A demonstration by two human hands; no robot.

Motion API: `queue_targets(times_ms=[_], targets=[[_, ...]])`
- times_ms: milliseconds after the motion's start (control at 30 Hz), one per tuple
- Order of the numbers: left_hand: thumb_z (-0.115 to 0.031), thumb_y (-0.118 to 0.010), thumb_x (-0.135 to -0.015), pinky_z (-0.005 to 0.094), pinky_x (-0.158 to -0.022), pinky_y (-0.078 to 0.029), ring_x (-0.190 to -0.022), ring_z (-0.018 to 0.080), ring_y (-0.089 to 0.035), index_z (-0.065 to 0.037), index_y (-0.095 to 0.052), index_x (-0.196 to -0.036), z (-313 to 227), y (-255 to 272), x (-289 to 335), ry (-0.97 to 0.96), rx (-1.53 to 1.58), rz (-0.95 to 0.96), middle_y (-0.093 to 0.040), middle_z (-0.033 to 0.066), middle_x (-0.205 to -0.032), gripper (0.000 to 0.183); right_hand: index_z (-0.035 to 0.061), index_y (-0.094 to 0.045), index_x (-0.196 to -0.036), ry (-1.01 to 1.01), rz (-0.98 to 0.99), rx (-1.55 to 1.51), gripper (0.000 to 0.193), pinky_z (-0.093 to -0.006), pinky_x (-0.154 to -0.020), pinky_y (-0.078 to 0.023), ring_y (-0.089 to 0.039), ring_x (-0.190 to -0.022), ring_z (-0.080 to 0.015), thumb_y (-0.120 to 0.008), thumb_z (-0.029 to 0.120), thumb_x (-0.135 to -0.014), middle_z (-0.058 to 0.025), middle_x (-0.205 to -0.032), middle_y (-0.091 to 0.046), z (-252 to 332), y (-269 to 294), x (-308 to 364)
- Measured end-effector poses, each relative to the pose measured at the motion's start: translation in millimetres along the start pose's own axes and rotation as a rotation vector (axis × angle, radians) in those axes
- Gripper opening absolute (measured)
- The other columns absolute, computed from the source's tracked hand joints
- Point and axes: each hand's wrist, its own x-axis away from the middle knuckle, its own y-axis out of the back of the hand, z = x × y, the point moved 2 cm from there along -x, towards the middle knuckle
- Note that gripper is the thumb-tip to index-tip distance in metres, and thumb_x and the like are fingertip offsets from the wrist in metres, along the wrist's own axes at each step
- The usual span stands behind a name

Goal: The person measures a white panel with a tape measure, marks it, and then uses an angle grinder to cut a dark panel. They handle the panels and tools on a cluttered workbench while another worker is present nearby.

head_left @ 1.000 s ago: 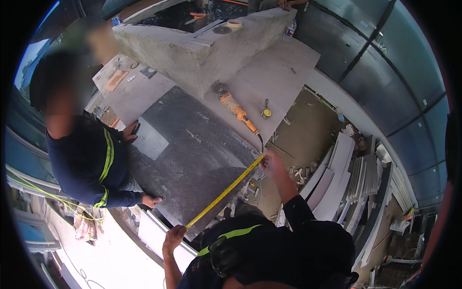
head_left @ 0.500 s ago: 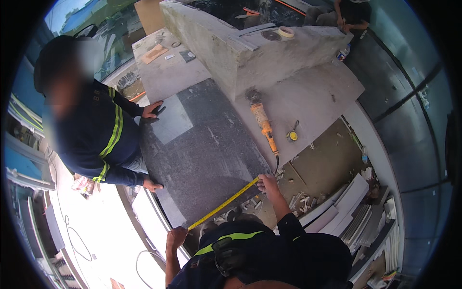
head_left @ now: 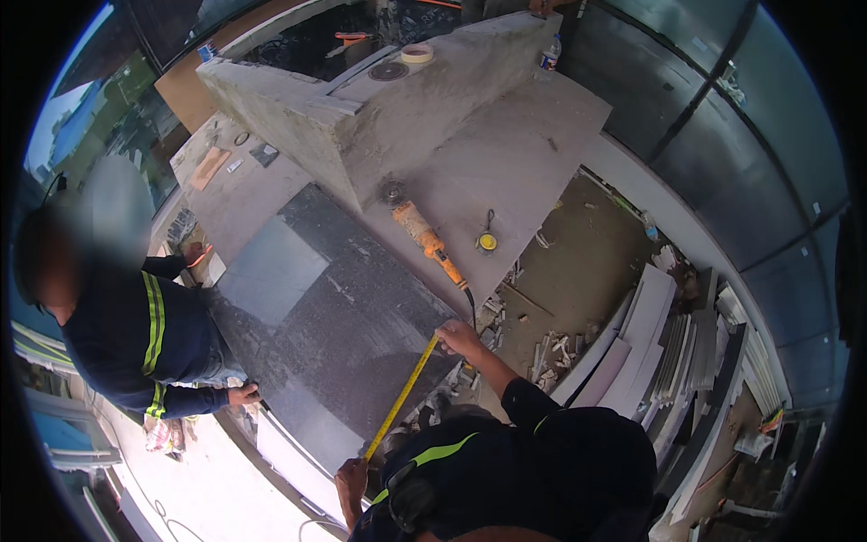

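Note:
A yellow tape measure [head_left: 400, 402] is pulled out in a straight line along the near edge of a dark grey stone slab [head_left: 366, 307]. My left hand [head_left: 351, 481] is closed around its lower end, by the slab's near left corner; a case, if any, is hidden in the fist. My right hand [head_left: 458, 340] pinches the tape's other end at the slab's right corner. A paler rectangle [head_left: 293, 271] shows on the slab's far left part.
A co-worker [head_left: 153, 334] stands at the slab's left side, one hand by its edge. An orange angle grinder [head_left: 424, 237] and a round yellow strapped tool [head_left: 488, 241] lie on the grey surface beyond. Rubble and stacked strips [head_left: 682, 361] are at the right.
My view has turned, so the scene sits further left. The co-worker's far hand has come off the slab. Both my hands still hold the tape stretched.

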Motion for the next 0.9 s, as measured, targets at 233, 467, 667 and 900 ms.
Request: queue_targets(times_ms=[233, 467, 667, 900], targets=[[-0.037, -0.070, -0.094, 0.0492, -0.077, -0.057, -0.090, 0.0425, -0.077, -0.005, -0.080, -0.108, -54.8, 1.9, -53.6, -0.206, -0.188, 0.185, -0.075, 0.0263, -0.091, 0.036, 0.0067, -0.069, -0.109, 0.024, -0.290, -0.286, 0.031, -0.0314, -0.065, -0.059, -0.069, -0.076, -0.0142, -0.064, 0.037, -0.105, -0.0039, -0.094, -0.071, -48.4, 64.1, 55.2], [-0.029, -0.070, -0.100, 0.0352, -0.051, -0.047, -0.055, 0.0120, -0.059, -0.001, -0.076, -0.091, -85.1, -17.5, -136.4, -0.427, -0.230, 0.558, -0.063, 0.0029, -0.063, 0.030, 0.0022, -0.074, -0.094, -0.086, -0.785, -0.151, 0.031, -0.0366, -0.057, -0.057, -0.072, -0.061, -0.0223, -0.061, 0.030, -0.093, -0.0098, -0.072, -0.073, -196.5, 96.3, 231.7], [-0.031, -0.069, -0.104, 0.0265, -0.044, -0.044, -0.053, 0.0055, -0.052, -0.003, -0.076, -0.103, -122.8, -48.8, -128.5, -0.565, -0.316, 0.821, -0.061, -0.0020, -0.070, 0.029, -0.0011, -0.074, -0.092, -0.314, -1.187, -0.374, 0.034, -0.0369, -0.061, -0.060, -0.073, -0.064, -0.0224, -0.059, 0.029, -0.094, -0.0114, -0.075, -0.075, -285.8, -3.7, 424.3], [-0.031, -0.064, -0.106, 0.0285, -0.054, -0.048, -0.068, 0.0074, -0.058, -0.001, -0.075, -0.115, -158.7, -112.2, -46.4, -0.776, -0.481, 1.060, -0.065, 0.0013, -0.080, 0.033, -0.0023, -0.074, -0.096, -0.510, -1.322, -0.708, 0.033, -0.0387, -0.063, -0.062, -0.075, -0.068, -0.0245, -0.063, 0.028, -0.089, -0.0144, -0.078, -0.076, -405.2, -176.7, 541.9]])
